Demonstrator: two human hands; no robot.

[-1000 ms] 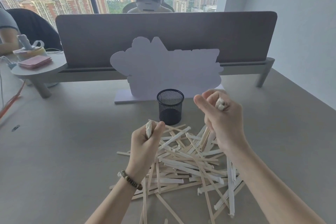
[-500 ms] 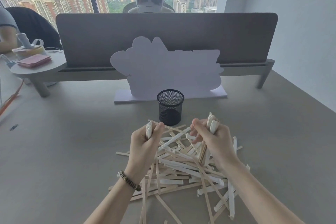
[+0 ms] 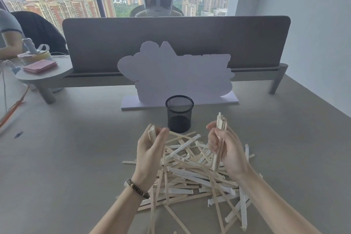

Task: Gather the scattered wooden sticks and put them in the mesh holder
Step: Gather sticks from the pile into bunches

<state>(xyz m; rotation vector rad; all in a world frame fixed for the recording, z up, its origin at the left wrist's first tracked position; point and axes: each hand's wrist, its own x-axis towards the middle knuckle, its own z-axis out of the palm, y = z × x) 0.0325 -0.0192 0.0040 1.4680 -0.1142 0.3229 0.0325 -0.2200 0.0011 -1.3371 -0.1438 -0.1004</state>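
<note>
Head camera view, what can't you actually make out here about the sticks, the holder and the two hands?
- Mesh holder: the dark mesh and the viewing angle hide whether any sticks lie inside.
- Left hand: its back faces the camera, hiding how many sticks it grips.
- Right hand: motion blur smears its bundle; no count possible.
- Stick pile: both forearms cover parts; some sticks run off the bottom edge.
- White cutout sign: blanked, unreadable.
</note>
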